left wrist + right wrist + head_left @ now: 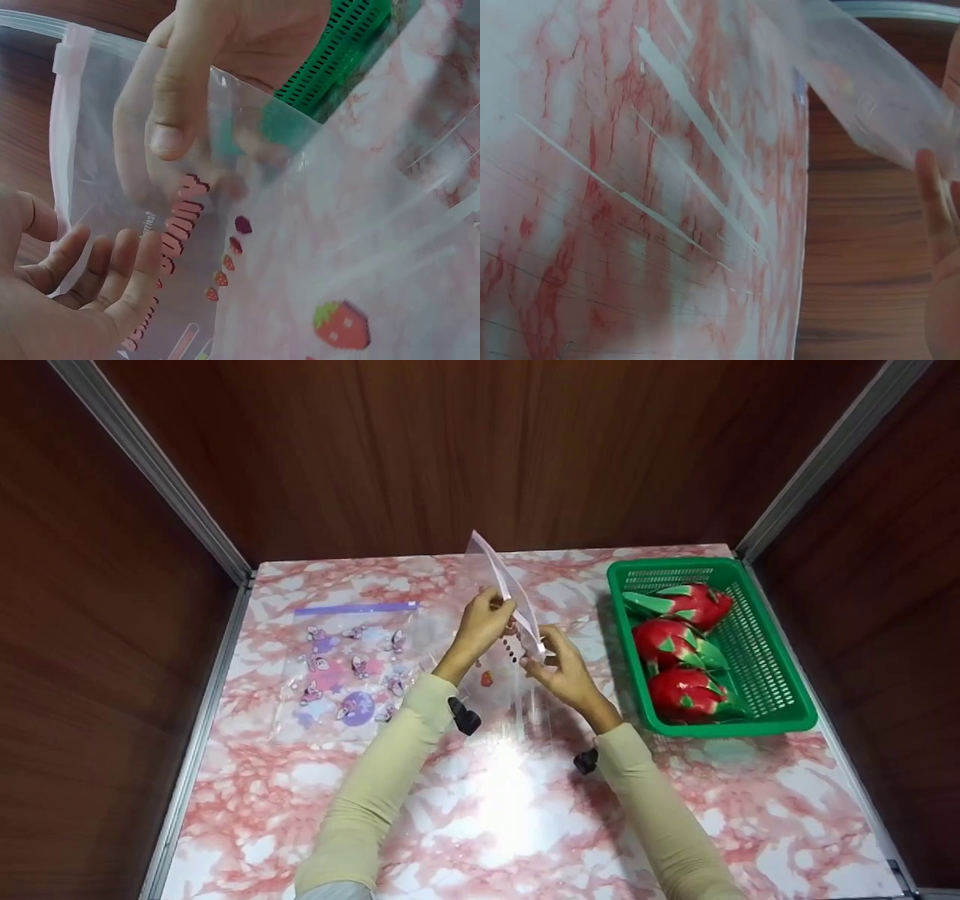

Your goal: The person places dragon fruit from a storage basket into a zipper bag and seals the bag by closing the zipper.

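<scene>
A clear zip bag (480, 556) with a pink zip strip is held up on a slant over the middle of the table, strawberry prints on its face. My left hand (482, 624) pinches the pink strip about midway along. My right hand (568, 673) grips the lower end of that strip; in the left wrist view its thumb (171, 112) lies on the near side of the plastic and its fingers show through from behind. A slider (66, 60) sits at the strip's end. The right wrist view catches fingers (934, 202) beside the bag.
Flat on the table to the left lies another zip bag (352, 667) with a purple strip and cartoon prints. A green basket (735, 730) at the right holds three red dragon fruits (667, 643). Wooden panels (450, 457) enclose the back and sides.
</scene>
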The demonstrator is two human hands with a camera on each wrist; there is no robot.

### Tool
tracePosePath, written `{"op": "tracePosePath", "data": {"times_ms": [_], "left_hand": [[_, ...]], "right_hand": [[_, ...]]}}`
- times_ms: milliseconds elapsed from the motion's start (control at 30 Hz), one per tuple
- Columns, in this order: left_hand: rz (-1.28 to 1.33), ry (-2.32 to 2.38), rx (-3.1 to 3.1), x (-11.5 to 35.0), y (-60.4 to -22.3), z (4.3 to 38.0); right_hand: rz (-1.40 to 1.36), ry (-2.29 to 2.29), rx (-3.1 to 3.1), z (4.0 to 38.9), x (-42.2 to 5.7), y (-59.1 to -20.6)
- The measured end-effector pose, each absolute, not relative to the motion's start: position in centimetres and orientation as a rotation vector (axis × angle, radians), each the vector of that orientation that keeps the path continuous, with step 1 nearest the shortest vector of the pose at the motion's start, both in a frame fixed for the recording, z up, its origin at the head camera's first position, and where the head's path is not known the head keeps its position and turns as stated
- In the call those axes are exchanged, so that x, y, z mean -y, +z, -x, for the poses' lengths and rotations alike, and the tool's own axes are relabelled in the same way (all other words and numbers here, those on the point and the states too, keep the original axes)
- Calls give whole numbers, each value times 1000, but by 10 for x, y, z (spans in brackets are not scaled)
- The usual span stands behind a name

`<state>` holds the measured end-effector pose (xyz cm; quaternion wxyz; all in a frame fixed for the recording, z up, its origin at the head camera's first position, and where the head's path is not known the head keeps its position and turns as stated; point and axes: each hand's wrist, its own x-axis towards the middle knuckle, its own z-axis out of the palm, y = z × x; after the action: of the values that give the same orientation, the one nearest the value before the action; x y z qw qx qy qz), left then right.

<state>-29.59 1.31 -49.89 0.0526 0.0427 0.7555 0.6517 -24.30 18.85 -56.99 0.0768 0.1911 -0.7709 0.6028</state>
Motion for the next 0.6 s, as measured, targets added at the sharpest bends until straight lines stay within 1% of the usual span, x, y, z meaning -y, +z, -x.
{"op": "tracePosePath", "data": {"times_ms": [333, 500, 600], "left_hand": [[-137, 1943, -2376, -11, -505, 293], [-104, 1953, -2355, -10, -509, 291], [-88, 1960, -2328, -10, -511, 290]], "right_hand": [[-821, 1908, 2576, 239, -199, -565], [-830, 2017, 2573, 242, -208, -563], [-775, 2017, 2534, 245, -209, -561]]}}
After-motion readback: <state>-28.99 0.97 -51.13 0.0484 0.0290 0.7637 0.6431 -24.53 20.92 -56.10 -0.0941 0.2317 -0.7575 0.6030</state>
